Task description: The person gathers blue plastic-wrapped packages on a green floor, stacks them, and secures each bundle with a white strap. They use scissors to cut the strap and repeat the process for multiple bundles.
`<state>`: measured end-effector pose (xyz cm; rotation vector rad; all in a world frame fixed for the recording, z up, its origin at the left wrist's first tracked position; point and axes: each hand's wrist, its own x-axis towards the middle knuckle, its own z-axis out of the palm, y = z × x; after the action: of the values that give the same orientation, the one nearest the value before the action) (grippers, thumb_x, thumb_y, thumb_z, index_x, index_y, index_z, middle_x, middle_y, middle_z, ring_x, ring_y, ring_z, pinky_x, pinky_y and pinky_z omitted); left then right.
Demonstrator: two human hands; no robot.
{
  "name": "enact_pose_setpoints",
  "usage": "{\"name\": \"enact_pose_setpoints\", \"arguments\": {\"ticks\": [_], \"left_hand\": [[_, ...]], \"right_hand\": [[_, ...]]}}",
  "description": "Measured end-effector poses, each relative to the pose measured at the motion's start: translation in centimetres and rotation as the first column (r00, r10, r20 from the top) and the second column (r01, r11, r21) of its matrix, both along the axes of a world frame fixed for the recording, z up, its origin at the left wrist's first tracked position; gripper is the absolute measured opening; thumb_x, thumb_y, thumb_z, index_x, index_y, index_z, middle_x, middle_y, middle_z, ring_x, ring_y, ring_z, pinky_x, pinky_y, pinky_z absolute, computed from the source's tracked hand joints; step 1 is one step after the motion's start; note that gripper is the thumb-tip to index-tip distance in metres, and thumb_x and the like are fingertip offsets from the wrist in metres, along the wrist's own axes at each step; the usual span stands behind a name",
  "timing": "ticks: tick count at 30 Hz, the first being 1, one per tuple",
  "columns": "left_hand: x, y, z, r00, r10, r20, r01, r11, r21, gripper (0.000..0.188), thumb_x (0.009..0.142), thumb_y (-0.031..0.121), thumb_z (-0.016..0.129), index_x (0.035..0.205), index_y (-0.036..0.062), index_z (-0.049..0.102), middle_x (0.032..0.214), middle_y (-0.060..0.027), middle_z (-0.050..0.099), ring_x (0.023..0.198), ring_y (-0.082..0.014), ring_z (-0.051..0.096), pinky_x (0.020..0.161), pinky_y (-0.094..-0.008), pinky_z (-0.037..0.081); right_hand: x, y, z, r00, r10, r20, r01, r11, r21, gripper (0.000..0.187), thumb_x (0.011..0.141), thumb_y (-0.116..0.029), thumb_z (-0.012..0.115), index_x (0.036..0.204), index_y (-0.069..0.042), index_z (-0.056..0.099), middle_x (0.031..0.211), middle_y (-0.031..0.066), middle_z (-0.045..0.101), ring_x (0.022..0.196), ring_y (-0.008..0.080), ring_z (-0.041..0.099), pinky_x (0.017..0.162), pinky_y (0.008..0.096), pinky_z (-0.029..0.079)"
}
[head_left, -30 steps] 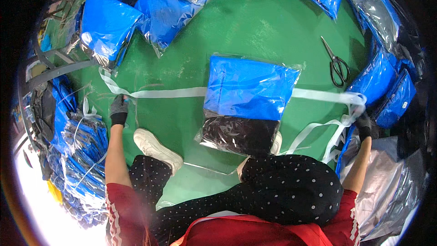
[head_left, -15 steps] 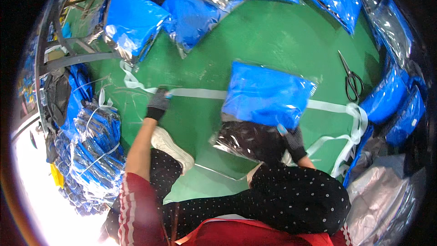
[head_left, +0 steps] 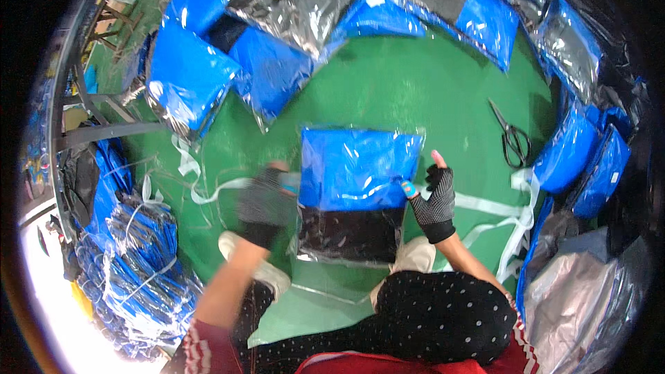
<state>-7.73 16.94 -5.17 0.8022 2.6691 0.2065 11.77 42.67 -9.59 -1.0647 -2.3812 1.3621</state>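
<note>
On the green floor in front of me lies a flat clear plastic packet (head_left: 360, 166) of folded fabric, blue in its far part and black in its near part. A whitish strap (head_left: 239, 184) runs under the packet and emerges on both sides. My right hand (head_left: 434, 197), in a grey-black fingerless glove, is at the packet's right edge. Its thumb, wrapped in blue tape, rests by the edge and the index finger points away, apart from it. My left hand (head_left: 267, 201), gloved too, is beside the packet's left edge, over the strap; motion smears its fingers.
Black scissors (head_left: 514, 140) lie on the floor at right. Similar blue and black packets (head_left: 187, 69) ring the far side and the right. A tied bundle of packets (head_left: 135, 256) stands at left, near a dark metal frame (head_left: 111, 133). My shoes (head_left: 415, 256) flank the packet's near edge.
The packet has shifted left in view and straightened. My right hand has moved from its near right corner up along its right edge. My left hand has come closer to the packet.
</note>
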Motion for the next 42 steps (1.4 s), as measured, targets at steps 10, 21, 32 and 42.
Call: {"name": "enact_pose_setpoints", "arguments": {"ticks": [10, 21, 32, 42], "left_hand": [[7.3, 8.3, -4.1, 0.861, -0.508, 0.014, 0.504, 0.858, 0.095, 0.069, 0.073, 0.056, 0.053, 0.133, 0.0262, 0.036, 0.14, -0.017, 0.029, 0.129, -0.0421, 0.022, 0.097, -0.069, 0.003], [1.9, 3.0, -4.7, 0.521, 0.058, 0.852, -0.67, 0.646, 0.366, 0.044, 0.084, 0.031, 0.045, 0.121, 0.0083, 0.05, 0.123, -0.0165, 0.049, 0.115, -0.0287, 0.047, 0.096, -0.0462, 0.036], [-0.4, -1.8, -7.0, 0.361, 0.159, 0.919, -0.817, 0.528, 0.23, 0.078, 0.082, 0.05, 0.057, 0.135, 0.0025, 0.026, 0.123, -0.0132, 0.046, 0.106, -0.0216, 0.048, 0.087, -0.0328, 0.042], [1.1, -3.7, -8.9, 0.666, 0.313, 0.677, -0.559, 0.81, 0.175, 0.069, 0.088, 0.046, 0.047, 0.135, 0.0014, 0.022, 0.128, -0.0166, 0.042, 0.11, -0.0305, 0.047, 0.094, -0.0376, 0.038]], "right_hand": [[-30.6, 7.9, 0.4, 0.968, -0.235, -0.089, 0.046, 0.515, -0.856, 0.05, 0.07, -0.048, 0.07, 0.089, -0.003, 0.057, 0.078, 0.0073, 0.056, 0.068, 0.017, 0.053, 0.059, 0.0328, 0.044], [-9.8, 7.9, 2.0, 0.834, 0.325, -0.446, -0.434, 0.886, -0.166, 0.036, 0.078, -0.033, 0.066, 0.1, -0.004, 0.062, 0.095, 0.0099, 0.063, 0.085, 0.0201, 0.059, 0.08, 0.0337, 0.047], [1.3, 1.4, 1.8, 0.931, 0.026, -0.365, -0.223, 0.832, -0.509, 0.061, 0.088, -0.031, 0.054, 0.137, -0.009, 0.026, 0.136, 0.0161, 0.034, 0.123, 0.0282, 0.036, 0.102, 0.0391, 0.031], [5.8, -6.9, 0.8, 0.995, 0.066, -0.071, -0.079, 0.975, -0.206, 0.101, 0.071, -0.051, 0.063, 0.14, -0.005, 0.006, 0.133, 0.0295, 0.029, 0.118, 0.0455, 0.034, 0.099, 0.049, 0.028]]}}
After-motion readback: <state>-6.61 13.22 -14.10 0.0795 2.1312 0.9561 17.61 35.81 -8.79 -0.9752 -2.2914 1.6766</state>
